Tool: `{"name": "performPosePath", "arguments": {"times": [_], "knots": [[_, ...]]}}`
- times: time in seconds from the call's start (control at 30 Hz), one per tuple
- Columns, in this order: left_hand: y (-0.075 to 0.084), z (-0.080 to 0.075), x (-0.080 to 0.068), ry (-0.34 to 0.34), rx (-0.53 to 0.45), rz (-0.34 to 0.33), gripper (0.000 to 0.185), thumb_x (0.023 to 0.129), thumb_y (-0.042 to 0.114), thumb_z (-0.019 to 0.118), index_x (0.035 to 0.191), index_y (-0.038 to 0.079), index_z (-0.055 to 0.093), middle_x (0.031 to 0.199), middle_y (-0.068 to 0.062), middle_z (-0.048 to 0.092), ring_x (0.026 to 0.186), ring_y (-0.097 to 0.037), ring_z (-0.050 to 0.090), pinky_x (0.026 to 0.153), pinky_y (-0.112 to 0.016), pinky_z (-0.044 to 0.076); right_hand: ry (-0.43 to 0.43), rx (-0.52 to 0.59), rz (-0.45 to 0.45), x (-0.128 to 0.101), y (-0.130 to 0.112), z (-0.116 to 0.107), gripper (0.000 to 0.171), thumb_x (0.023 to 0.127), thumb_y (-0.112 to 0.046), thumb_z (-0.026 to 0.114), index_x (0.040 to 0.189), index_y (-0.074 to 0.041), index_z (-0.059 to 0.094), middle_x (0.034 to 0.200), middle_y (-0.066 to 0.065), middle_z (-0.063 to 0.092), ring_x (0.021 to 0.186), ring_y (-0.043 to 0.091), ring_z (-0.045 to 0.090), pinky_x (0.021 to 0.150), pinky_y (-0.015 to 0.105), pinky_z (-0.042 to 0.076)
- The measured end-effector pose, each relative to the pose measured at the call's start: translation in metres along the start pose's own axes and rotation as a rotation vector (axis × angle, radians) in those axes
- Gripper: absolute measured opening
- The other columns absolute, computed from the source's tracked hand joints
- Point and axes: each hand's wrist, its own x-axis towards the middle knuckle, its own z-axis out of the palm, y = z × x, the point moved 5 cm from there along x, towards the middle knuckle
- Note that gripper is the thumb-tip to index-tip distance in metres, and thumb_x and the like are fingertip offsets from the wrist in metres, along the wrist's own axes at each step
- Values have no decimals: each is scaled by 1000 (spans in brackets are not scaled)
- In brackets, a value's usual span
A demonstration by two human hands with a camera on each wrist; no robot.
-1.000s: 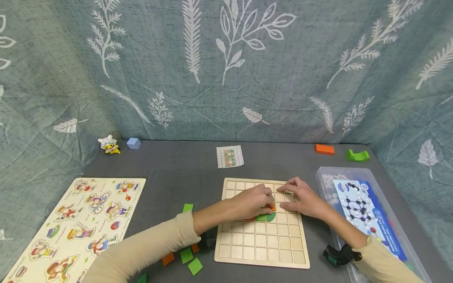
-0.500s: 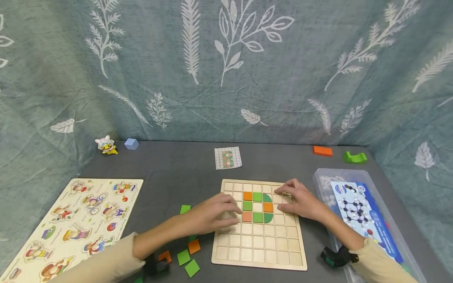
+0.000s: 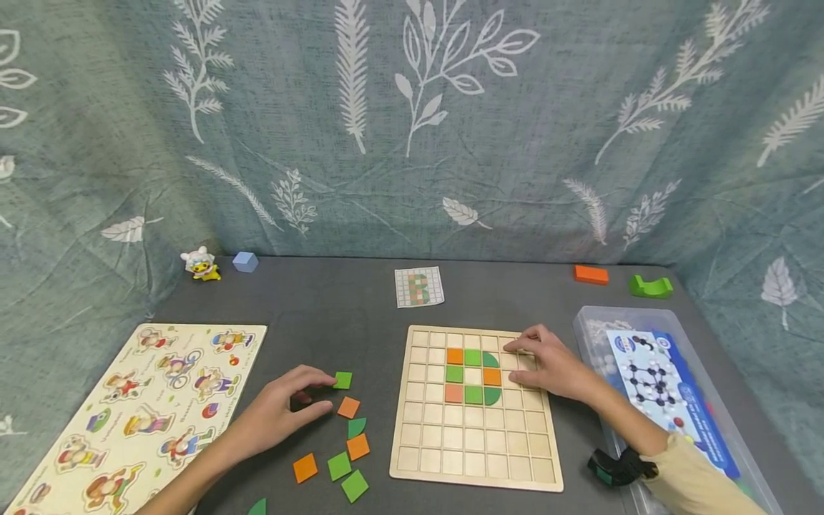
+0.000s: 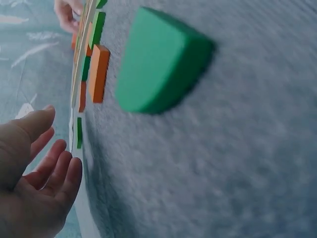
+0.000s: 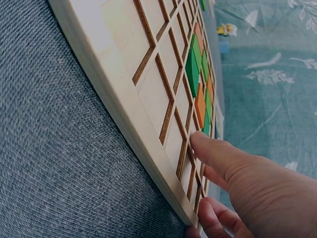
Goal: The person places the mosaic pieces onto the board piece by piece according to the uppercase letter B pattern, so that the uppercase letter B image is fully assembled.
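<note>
My left hand (image 3: 286, 404) hovers over the loose tiles, fingers half bent with a gap before the thumb. Its fingertips are right at a green square tile (image 3: 343, 380); an orange tile (image 3: 348, 408) lies just beyond the thumb. The left wrist view has nothing between the fingers, and a green quarter-round tile (image 4: 158, 62) looms close. On the wooden grid board (image 3: 474, 459), orange and green tiles surround one bare cell. My right hand (image 3: 553, 365) rests at the board's upper right; its thumb (image 5: 213, 148) touches the grid and its other fingers lie near the edge.
A small pattern card (image 3: 419, 287) lies behind the board. A picture puzzle board (image 3: 144, 400) is at left, a clear plastic box (image 3: 669, 386) at right. Along the back stand a toy figure (image 3: 201, 264), blue cube (image 3: 245, 262), orange block (image 3: 591, 275) and green arch block (image 3: 650, 286).
My left hand has gone left from the board's tiles to the loose ones on the table, uncovering the orange and green tiles on the grid. My right hand has stayed in place.
</note>
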Motion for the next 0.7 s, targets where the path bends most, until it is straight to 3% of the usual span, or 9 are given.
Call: {"name": "performPosePath", "arguments": {"times": [0.27, 0.7], "knots": [[-9, 2, -1, -38, -14, -42, 30, 87, 19, 72, 116, 12, 66, 113, -1, 64, 92, -5, 59, 72, -21, 52, 3, -4, 7, -2, 1, 0, 38, 84, -26, 76, 118, -10, 68, 115, 15, 51, 101, 27, 50, 81, 40, 43], [-13, 0, 11, -40, 12, -20, 31, 86, 15, 74, 115, 9, 67, 112, -4, 62, 90, -9, 58, 65, -20, 49, 3, -8, 7, -1, 2, 2, 39, 84, -24, 76, 118, -9, 68, 115, 15, 51, 102, 27, 51, 82, 41, 43]]}}
